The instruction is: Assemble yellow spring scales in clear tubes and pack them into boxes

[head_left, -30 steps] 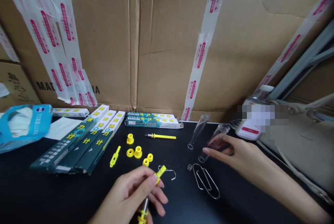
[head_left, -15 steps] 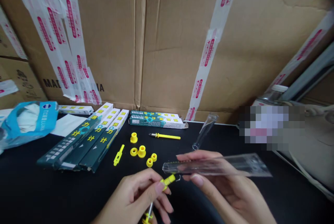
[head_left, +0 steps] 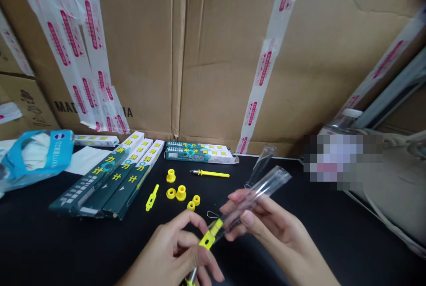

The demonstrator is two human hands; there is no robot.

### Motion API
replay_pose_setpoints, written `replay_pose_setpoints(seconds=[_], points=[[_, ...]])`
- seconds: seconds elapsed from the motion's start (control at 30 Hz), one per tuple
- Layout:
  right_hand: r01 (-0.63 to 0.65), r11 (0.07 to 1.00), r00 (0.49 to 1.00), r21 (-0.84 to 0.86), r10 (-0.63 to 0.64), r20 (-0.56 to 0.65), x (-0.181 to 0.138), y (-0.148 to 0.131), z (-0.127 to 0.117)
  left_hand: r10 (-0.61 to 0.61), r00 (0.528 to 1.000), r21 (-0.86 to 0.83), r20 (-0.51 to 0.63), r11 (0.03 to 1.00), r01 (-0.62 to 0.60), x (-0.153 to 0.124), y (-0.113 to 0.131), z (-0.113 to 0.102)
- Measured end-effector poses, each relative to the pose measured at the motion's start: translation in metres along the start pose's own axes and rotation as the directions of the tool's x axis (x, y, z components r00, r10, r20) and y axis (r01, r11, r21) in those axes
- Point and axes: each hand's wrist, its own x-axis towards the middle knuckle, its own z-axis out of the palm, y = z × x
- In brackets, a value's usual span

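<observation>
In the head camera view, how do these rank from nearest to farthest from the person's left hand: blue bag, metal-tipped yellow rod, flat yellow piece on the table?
From the left hand:
1. Flat yellow piece, just beyond it, to the left.
2. Metal-tipped yellow rod, farther back, slightly right.
3. Blue bag, at the far left.

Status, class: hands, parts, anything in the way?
Left fingers pinch yellow piece. Right fingers hold clear tube, end at piece's tip; overlap unclear. Nothing visibly blocking.
</observation>
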Motion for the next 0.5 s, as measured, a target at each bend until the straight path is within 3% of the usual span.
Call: replay_pose_setpoints(seconds=[0.2, 0.37, 0.5], points=[[-0.038, 0.998, 0.996, -0.041, 0.041, 0.085, -0.003, 0.001, 0.004, 0.007, 1.0, -0.031, 0.028, 0.999, -0.006, 0.001, -0.01, -0.005], [-0.039, 0.997, 0.994, -0.068, 0.045, 0.101, 0.0, 0.01, 0.007, -0.023, 0.996, 0.102, 0.082, 0.995, 0.015, -0.002, 0.0, -0.002], [-0.077, 0.997, 0.989, -0.013, 0.078, 0.126, -0.001, 0.027, 0.011, -0.011, 0.998, 0.042, 0.054, 0.999, 0.009, -0.002, 0.004, -0.001]])
